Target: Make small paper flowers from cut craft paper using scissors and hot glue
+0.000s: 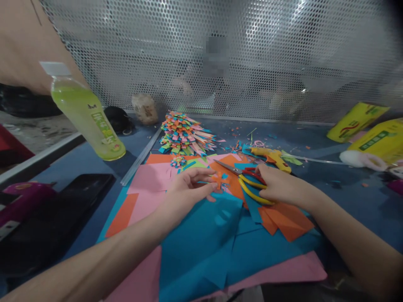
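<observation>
Between the thumb and fingers of my left hand (189, 184) is a small orange paper cutout (219, 180) with several arms. My right hand (280, 182) grips scissors (229, 167) with red and yellow handles, fingers in the loops. Their blades point left, just above and beside the cutout, looking slightly parted. Below both hands lie stacked blue paper sheets (195, 239), pink paper (147, 178) and orange paper pieces (288, 220). A small multicoloured paper flower (178, 162) sits beyond my left hand. Behind it stands a cone of many coloured paper strips (185, 134).
A yellow glue gun (272, 157) lies beyond my right hand among paper scraps. To the left are a clear stick (141, 157), a green drink bottle (88, 113) and a black phone (78, 205). Yellow packs (359, 121) lie far right. A perforated metal panel (157, 54) closes the back.
</observation>
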The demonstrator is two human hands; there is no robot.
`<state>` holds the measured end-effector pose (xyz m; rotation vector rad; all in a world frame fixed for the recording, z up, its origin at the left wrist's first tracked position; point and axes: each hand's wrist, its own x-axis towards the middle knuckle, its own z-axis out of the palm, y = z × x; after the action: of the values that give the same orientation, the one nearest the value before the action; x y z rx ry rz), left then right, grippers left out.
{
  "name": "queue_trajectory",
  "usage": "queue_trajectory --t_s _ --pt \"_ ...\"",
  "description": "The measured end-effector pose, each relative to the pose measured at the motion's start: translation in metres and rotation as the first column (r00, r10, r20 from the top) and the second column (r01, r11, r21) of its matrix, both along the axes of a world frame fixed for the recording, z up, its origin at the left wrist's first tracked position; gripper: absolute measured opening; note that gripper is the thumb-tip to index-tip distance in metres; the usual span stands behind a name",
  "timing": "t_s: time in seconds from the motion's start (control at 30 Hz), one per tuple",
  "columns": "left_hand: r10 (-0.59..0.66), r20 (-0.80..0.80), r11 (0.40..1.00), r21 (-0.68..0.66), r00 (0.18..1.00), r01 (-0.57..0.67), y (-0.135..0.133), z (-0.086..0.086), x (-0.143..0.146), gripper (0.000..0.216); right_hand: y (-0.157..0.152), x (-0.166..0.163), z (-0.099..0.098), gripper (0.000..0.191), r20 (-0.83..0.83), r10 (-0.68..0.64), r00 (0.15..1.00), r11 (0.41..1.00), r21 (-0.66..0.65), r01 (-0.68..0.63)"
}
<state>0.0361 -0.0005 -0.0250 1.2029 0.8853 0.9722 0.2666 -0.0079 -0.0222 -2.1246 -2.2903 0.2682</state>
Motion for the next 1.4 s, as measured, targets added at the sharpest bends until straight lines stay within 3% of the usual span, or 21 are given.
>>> queue_trajectory --t_s 0.2,0.4,0.57,0.8,1.03,1.4 --pt "0.078 0.02 0.997 -0.014 0.997 -0.078 0.009 0.002 -0.007 0.03 0.005 -0.005 0.001 0.006 -0.072 -0.09 0.993 0.993 0.066 0.095" --pt "0.122 0.018 0.992 -0.028 0.992 -0.121 0.013 0.006 -0.011 0.035 -0.008 -0.011 0.01 0.026 -0.328 0.11 0.938 0.936 0.352 0.013" --pt "0.131 0.016 0.989 -0.068 0.991 -0.13 0.02 0.005 -0.013 0.033 -0.012 -0.015 0.011 0.036 -0.202 0.183 0.962 0.874 0.482 -0.066" --pt "0.122 0.057 0.986 -0.126 0.991 -0.114 0.028 0.0 -0.016 0.022 -0.009 -0.011 0.013 0.04 -0.14 0.261 0.955 0.871 0.461 -0.17" --pt "0.164 -0.022 0.982 -0.095 0.986 -0.165 0.027 0.004 -0.017 0.014 -0.006 -0.008 0.014 0.032 -0.041 0.22 0.975 0.902 0.39 -0.187" --pt "0.175 -0.071 0.984 -0.011 0.982 -0.176 0.025 0.008 -0.018 0.026 -0.003 -0.005 0.013 0.03 -0.058 0.25 0.967 0.879 0.433 -0.201"
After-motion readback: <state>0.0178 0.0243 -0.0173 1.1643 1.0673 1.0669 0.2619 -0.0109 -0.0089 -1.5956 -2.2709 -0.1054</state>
